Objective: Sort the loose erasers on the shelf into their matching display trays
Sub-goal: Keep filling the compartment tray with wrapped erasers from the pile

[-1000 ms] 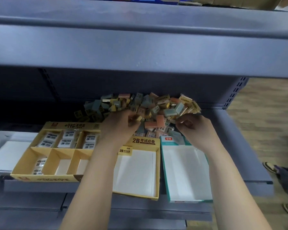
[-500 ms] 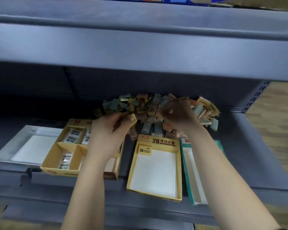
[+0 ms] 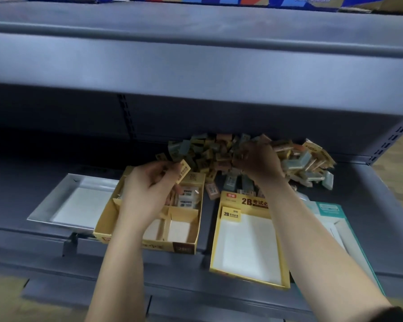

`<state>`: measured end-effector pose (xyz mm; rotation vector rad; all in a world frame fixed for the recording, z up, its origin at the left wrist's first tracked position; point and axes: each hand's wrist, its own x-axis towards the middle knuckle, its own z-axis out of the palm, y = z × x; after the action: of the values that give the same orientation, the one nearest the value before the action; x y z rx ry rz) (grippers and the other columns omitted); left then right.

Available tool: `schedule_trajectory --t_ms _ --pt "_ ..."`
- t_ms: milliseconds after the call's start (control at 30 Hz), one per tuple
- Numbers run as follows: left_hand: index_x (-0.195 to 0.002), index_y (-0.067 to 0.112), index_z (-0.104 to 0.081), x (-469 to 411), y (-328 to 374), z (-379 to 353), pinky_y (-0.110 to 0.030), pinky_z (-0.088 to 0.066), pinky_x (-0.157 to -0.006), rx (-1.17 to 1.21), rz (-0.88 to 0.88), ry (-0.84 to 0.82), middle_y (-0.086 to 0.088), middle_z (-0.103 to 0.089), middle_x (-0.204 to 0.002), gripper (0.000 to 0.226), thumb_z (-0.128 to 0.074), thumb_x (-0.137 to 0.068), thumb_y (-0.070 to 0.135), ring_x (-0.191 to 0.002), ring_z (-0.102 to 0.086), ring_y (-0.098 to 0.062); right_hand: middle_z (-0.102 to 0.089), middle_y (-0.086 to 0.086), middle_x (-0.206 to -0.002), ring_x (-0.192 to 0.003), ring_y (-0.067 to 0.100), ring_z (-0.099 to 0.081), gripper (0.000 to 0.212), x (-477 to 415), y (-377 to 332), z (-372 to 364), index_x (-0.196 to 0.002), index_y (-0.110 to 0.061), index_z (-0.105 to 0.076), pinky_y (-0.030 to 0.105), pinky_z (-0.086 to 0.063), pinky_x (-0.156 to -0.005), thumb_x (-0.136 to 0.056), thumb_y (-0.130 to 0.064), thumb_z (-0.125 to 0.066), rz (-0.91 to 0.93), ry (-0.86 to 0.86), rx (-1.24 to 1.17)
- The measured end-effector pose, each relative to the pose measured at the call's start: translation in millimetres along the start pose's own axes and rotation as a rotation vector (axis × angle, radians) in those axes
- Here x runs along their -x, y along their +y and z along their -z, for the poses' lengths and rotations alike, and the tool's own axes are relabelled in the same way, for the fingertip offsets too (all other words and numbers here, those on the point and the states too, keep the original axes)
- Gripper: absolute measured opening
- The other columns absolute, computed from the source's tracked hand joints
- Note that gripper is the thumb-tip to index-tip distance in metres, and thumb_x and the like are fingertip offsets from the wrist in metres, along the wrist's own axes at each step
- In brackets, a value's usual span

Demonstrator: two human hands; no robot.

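since a second ago the left hand point(image 3: 147, 196) has come back from the pile of loose erasers point(image 3: 209, 154) and now hangs over the rear of the divided yellow tray point(image 3: 154, 246), thumb and fingers pinching a yellow eraser point(image 3: 183, 171) tilted up at the fingertips. the right hand point(image 3: 258, 163) has pushed further back into the pile, fingers curled down among the pieces — whether it grips one cannot be told.

the pile lies at the back of the grey shelf point(image 3: 382, 228), a few strays spilled toward the trays. four trays sit side by side along the front: a silver tray point(image 3: 49, 203) at the left, then the divided yellow one with white wrapped erasers point(image 3: 187, 197) in a rear compartment, then a yellow 2b tray point(image 3: 215, 240), and a teal tray point(image 3: 330, 209) partly hidden by the right forearm.
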<state>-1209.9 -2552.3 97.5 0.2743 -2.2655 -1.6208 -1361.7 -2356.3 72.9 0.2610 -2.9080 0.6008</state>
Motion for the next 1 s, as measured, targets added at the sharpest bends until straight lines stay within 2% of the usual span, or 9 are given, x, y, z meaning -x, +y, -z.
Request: schedule_trajectory --t_ms 100,200,333,400,467,533,633,800,1000 --pt "-0.085 0.029 -0.069 -2 -1 1 -0.037 -0.046 -0.054 -0.037 -0.007 -0.023 -0.001 -0.07 -0.064 0.017 -0.056 -0.095 0.032 -0.048 -0.051 -0.014 -0.065 0.001 -0.096 -0.091 0.021 -0.062 0.016 0 -1 1 -0.098 -0.02 -0.073 0.038 -0.056 -0.075 -0.091 -0.028 -0.06 0.026 0.007 -0.003" --pt "-0.085 0.031 -0.069 -4 -1 1 -0.044 -0.049 -0.058 -0.056 -0.014 -0.053 0.002 -0.069 -0.063 0.016 -0.056 -0.094 0.035 -0.049 -0.051 -0.012 -0.063 -0.002 -0.083 -0.082 0.015 -0.06 0.018 -1 -1 2 -0.09 -0.018 -0.072 0.03 -0.052 -0.067 -0.092 -0.026 -0.056 0.052 0.006 0.01" --pt "-0.084 0.03 -0.069 -7 -2 -2 -0.03 -0.042 -0.053 -0.054 -0.031 -0.074 0.004 -0.068 -0.061 0.017 -0.057 -0.095 0.033 -0.044 -0.049 0.001 -0.057 -0.002 -0.077 -0.072 0.014 -0.056 0.029 5 -1 13 -0.079 -0.01 -0.066 0.023 -0.042 -0.058 -0.098 -0.019 -0.047 0.098 0.027 0.023" --pt "-0.083 0.032 -0.068 -8 -2 -5 -0.027 -0.041 -0.052 -0.055 -0.029 -0.083 0.005 -0.068 -0.062 0.016 -0.057 -0.094 0.034 -0.043 -0.05 0.001 -0.06 -0.002 -0.08 -0.066 0.007 -0.054 0.029 10 2 18 -0.083 -0.008 -0.068 0.015 -0.039 -0.057 -0.1 -0.019 -0.047 0.106 0.04 -0.012" --pt "-0.084 0.035 -0.068 -8 -3 -8 -0.026 -0.04 -0.053 -0.058 -0.029 -0.089 0.008 -0.068 -0.062 0.015 -0.057 -0.095 0.034 -0.045 -0.052 0.002 -0.064 -0.004 -0.078 -0.064 0.005 -0.058 0.027 17 7 22 -0.088 -0.008 -0.071 0.017 -0.046 -0.06 -0.1 -0.02 -0.05 0.076 0.037 -0.115" --pt "-0.086 0.038 -0.067 -8 -4 -12 -0.026 -0.04 -0.054 -0.04 -0.021 -0.089 0.011 -0.068 -0.062 0.014 -0.058 -0.095 0.033 -0.048 -0.055 0.003 -0.069 -0.002 -0.074 -0.067 0.013 -0.068 0.024 27 12 28 -0.085 -0.014 -0.07 0.032 -0.058 -0.068 -0.099 -0.021 -0.052 -0.026 0.009 -0.333" --pt "-0.085 0.038 -0.068 -7 -9 -17 -0.03 -0.045 -0.059 -0.043 -0.02 -0.092 0.01 -0.069 -0.065 0.015 -0.058 -0.096 0.036 -0.05 -0.056 0.002 -0.073 0.003 -0.07 -0.066 0.015 -0.072 0.019 47 16 39 -0.084 -0.02 -0.066 0.04 -0.062 -0.071 -0.099 -0.019 -0.055 -0.203 -0.085 -0.666" --pt "-0.086 0.033 -0.07 -9 -13 -21 -0.035 -0.048 -0.061 -0.148 -0.062 -0.13 0.011 -0.069 -0.07 0.019 -0.056 -0.096 0.042 -0.057 -0.058 -0.004 -0.074 0.011 -0.073 -0.059 0.015 -0.068 0.016 76 18 46 -0.104 -0.012 -0.066 0.024 -0.056 -0.056 -0.101 -0.02 -0.053 -0.288 -0.201 -0.86" --pt "-0.089 0.024 -0.068 -17 -15 -22 -0.035 -0.048 -0.059 -0.256 -0.115 -0.179 0.009 -0.068 -0.07 0.03 -0.048 -0.097 0.045 -0.058 -0.059 -0.006 -0.075 0.012 -0.088 -0.072 0.025 -0.071 0.021 105 21 44 -0.108 -0.009 -0.063 0.025 -0.055 -0.059 -0.1 -0.002 -0.045 -0.327 -0.22 -1.065"
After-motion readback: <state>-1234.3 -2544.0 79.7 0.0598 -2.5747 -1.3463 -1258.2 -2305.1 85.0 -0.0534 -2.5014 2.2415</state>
